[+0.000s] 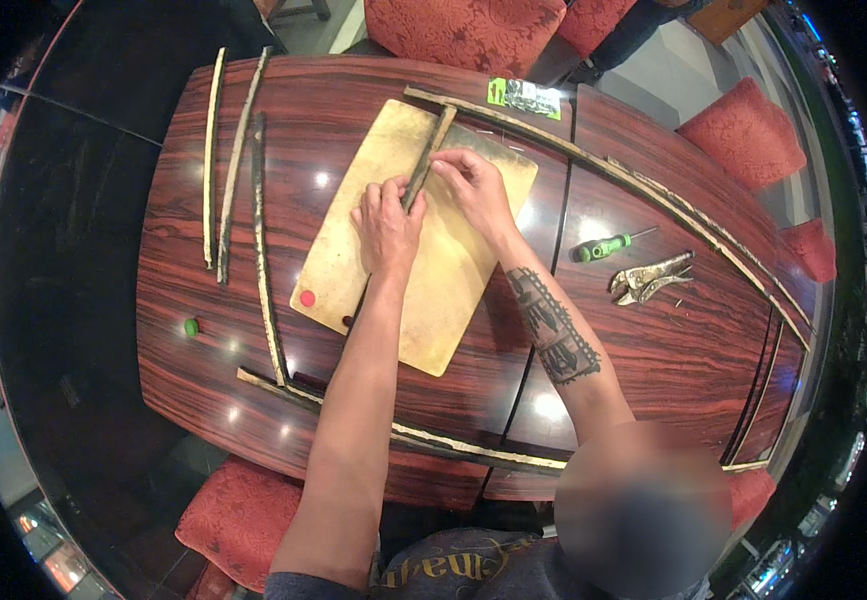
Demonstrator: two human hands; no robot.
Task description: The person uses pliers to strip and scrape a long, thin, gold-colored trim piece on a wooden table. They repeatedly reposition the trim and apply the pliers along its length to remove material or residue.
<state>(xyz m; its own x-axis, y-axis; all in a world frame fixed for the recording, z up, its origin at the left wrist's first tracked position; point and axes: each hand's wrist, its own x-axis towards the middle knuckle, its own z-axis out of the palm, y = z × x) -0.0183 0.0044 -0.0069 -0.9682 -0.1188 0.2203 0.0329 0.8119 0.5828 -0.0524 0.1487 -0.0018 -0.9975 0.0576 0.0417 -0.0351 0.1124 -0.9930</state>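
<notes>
A narrow dark wooden strip [433, 146] lies lengthwise across a worn yellowish board [444, 260] on the table. My left hand [389, 222] is closed over the strip, its fingers along the left side and its thumb on the right. Beyond it, my right hand [476, 190] has thumb and index finger pinched together at the strip's right edge. Whatever sits between those fingertips is too small to make out. Part of the strip is hidden beneath my left hand and forearm. A few thin pin-like pieces [486, 131] rest near the board's far edge.
Long strips [216, 160] lie at the left, and others border the table's right side [654, 190] and near edge [454, 443]. Locking pliers [651, 277] and a green-handled screwdriver [604, 247] are right of the board. A green packet [524, 98] lies beyond; red chairs [744, 132] surround the table.
</notes>
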